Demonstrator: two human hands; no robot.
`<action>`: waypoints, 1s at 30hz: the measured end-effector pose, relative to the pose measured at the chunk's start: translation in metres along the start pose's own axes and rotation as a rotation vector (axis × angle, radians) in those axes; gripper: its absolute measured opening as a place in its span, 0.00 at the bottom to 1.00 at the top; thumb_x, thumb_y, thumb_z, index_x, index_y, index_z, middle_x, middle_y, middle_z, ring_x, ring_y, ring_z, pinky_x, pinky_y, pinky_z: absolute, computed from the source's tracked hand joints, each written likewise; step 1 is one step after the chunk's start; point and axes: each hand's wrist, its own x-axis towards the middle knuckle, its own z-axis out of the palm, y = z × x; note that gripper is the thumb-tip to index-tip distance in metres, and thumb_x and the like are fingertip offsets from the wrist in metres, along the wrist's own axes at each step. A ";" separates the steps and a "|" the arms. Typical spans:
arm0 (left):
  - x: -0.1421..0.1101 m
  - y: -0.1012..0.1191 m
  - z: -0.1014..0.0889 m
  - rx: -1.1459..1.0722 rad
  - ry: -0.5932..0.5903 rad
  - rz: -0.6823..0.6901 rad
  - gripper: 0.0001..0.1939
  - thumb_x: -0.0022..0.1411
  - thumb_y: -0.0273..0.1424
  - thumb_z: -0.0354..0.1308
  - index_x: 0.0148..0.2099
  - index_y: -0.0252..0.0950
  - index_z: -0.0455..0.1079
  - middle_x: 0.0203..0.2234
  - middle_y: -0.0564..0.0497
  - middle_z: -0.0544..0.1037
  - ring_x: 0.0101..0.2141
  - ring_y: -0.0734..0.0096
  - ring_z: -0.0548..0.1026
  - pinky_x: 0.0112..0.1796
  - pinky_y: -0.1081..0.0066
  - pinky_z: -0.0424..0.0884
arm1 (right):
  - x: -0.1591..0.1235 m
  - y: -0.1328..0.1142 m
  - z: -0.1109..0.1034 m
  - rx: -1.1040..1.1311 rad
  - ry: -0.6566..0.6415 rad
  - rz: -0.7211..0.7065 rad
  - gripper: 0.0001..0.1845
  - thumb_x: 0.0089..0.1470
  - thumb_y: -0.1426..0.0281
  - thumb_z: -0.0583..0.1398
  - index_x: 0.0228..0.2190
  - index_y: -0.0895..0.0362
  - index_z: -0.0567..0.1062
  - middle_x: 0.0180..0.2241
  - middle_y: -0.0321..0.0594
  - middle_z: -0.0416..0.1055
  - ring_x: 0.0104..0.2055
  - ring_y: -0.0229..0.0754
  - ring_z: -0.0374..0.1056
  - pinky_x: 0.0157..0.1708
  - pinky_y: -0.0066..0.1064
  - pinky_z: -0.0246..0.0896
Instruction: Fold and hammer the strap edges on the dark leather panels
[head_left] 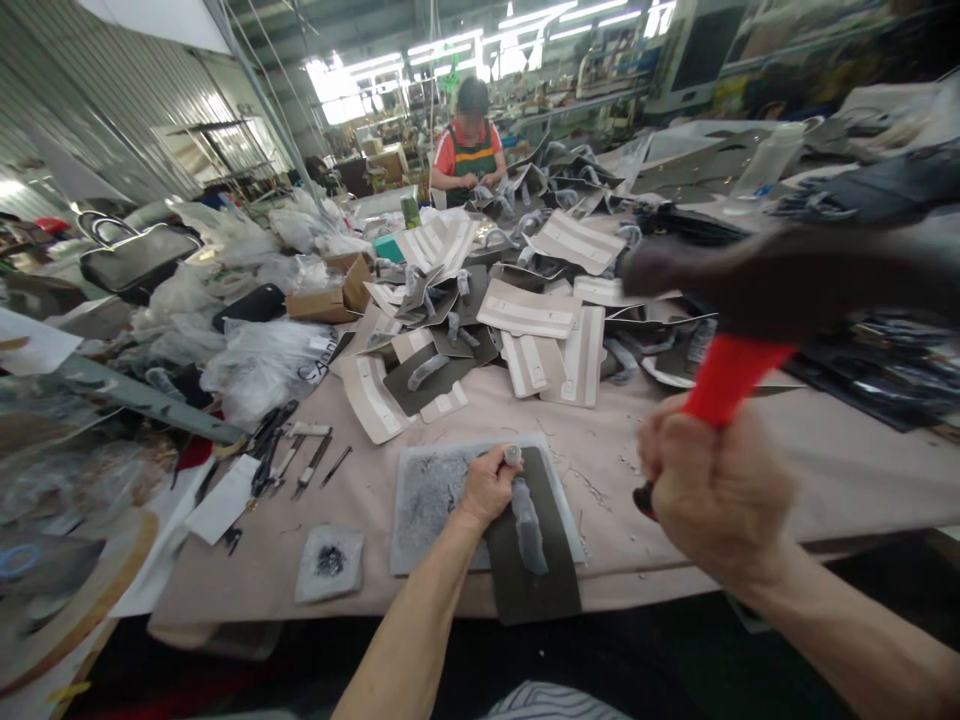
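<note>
My right hand is clenched round the red handle of a hammer, raised high above the table; the dark head is blurred by motion. My left hand is closed on a small metal punch standing upright on a dark leather piece. That piece has a wrapped grey strap on it and lies across a scarred grey cutting pad.
A heap of beige and dark cut leather pieces covers the table's middle. Scissors and small tools lie to the left, beside plastic bags and a cardboard box. A person in a red shirt works at the far end.
</note>
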 end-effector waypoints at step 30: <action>0.028 0.039 -0.023 -0.559 0.560 -0.283 0.14 0.50 0.36 0.69 0.34 0.33 0.73 0.26 0.53 0.79 0.27 0.72 0.77 0.31 0.74 0.72 | -0.086 0.003 0.092 -0.502 -0.812 -0.421 0.07 0.55 0.77 0.55 0.34 0.57 0.71 0.35 0.47 0.71 0.37 0.50 0.68 0.38 0.40 0.55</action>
